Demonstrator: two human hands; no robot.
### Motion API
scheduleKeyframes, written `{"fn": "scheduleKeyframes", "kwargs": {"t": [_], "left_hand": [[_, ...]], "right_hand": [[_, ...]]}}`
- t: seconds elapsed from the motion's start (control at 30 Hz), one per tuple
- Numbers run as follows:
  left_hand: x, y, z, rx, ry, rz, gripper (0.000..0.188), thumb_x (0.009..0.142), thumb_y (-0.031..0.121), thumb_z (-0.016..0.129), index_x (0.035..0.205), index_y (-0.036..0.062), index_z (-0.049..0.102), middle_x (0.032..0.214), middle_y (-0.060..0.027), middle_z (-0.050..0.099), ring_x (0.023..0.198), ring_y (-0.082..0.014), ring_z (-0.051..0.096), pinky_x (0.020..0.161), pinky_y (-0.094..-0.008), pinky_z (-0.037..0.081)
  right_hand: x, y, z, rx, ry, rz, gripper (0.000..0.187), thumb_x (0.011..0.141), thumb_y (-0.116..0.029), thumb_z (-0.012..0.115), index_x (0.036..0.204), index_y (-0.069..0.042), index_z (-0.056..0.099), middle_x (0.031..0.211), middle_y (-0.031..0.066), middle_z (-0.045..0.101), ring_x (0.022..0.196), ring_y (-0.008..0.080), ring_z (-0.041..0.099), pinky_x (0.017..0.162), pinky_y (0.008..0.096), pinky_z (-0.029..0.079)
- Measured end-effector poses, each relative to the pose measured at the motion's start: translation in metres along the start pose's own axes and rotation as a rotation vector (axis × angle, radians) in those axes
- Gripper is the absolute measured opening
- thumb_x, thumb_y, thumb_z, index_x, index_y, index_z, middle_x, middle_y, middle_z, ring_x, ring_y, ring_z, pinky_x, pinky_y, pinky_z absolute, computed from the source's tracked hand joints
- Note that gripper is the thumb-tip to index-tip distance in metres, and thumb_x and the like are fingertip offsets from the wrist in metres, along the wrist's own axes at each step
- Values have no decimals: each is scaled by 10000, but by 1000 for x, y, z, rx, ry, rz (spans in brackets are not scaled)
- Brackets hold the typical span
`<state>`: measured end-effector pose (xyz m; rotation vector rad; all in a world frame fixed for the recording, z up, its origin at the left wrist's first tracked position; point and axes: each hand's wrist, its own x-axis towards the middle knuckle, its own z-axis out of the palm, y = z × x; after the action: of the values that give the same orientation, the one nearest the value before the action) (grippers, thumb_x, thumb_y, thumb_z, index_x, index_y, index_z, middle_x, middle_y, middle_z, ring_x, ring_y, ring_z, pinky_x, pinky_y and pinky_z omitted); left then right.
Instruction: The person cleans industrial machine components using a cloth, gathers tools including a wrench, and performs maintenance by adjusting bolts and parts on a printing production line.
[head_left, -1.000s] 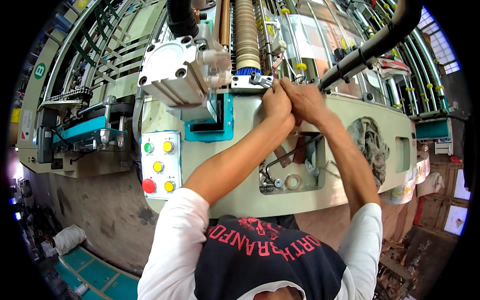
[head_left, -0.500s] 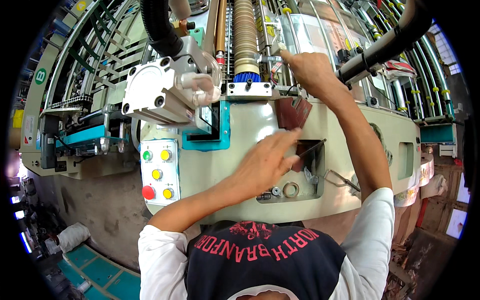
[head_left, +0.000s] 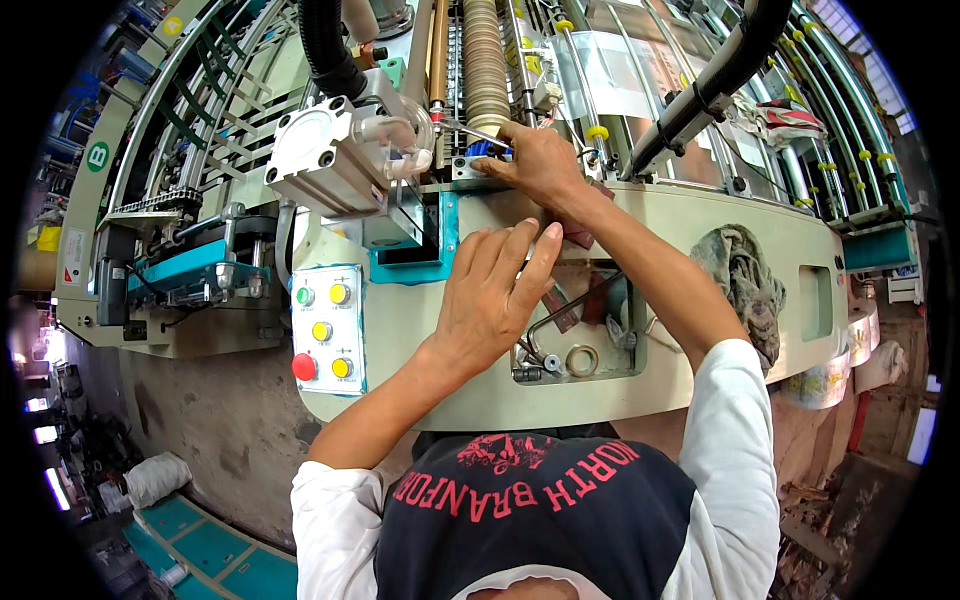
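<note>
My right hand [head_left: 537,168] is closed around a slim silver metal tool [head_left: 472,131], whose exact kind I cannot make out. The tool points left across the near end of the ribbed brown roller [head_left: 486,70], above the blue bristly ring [head_left: 484,149] and the metal bearing block [head_left: 466,170]. My left hand [head_left: 488,290] is raised over the machine's front with its fingers stretched out and nothing in it. Beside it, the recessed tray [head_left: 610,370] holds a bent black rod [head_left: 548,318], a tan ring [head_left: 581,360] and small metal parts. A dark red piece [head_left: 577,236] is partly hidden under my right wrist.
A white air cylinder [head_left: 318,150] with hoses juts out at left. Below it is a button panel [head_left: 329,330] with green, yellow and red buttons. A grey rag [head_left: 743,285] hangs over the front at right. A black-wrapped pole [head_left: 705,95] slants across the right side.
My right hand has moved left and nearer with the metal tool, from the rods right of the roller to the roller's end. My left hand has drawn back left, off the dark red piece.
</note>
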<state>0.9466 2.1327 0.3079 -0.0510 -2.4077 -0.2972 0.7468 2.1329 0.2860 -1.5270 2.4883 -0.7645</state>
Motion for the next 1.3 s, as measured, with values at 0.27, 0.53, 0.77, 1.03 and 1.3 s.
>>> {"fn": "scheduleKeyframes", "kwargs": {"t": [0.27,0.53,0.77,1.03,1.3], "left_hand": [[-9,1,-6,76,80,7,654,796,133,730,1356,125,393,1257,-134,568,1046,-283,569,957,-443,405],[-9,8,-11,116,137,23,531,834,163,701,1284,176,418,1237,-131,589,1008,-257,600,972,-429,388],[-9,4,-13,181,146,29,514,835,159,699,1266,217,424,1248,-120,589,1024,-243,601,981,-417,380],[-16,16,-28,-336,57,-89,259,807,122,704,1057,82,647,914,-79,634,822,-233,572,819,-400,448],[-35,20,-29,-86,67,17,374,739,167,739,1095,69,681,696,13,548,614,-171,479,581,-301,363]], "right_hand": [[5,-2,9,-120,47,23,466,812,-463,705,1023,-58,614,728,164,673,706,356,671,628,459,517],[5,-1,4,-169,87,-122,421,839,-460,665,920,-48,634,656,157,652,629,358,654,580,461,513],[4,-10,4,-191,78,-100,388,847,-406,659,835,-23,604,659,164,643,620,374,637,578,472,502],[-10,2,-17,-5,83,-76,379,894,-389,618,929,-13,642,692,152,632,651,295,619,619,400,479],[-131,-54,-106,1062,-544,326,427,1009,-357,439,1032,12,653,593,-18,551,529,32,446,508,193,346]]}}
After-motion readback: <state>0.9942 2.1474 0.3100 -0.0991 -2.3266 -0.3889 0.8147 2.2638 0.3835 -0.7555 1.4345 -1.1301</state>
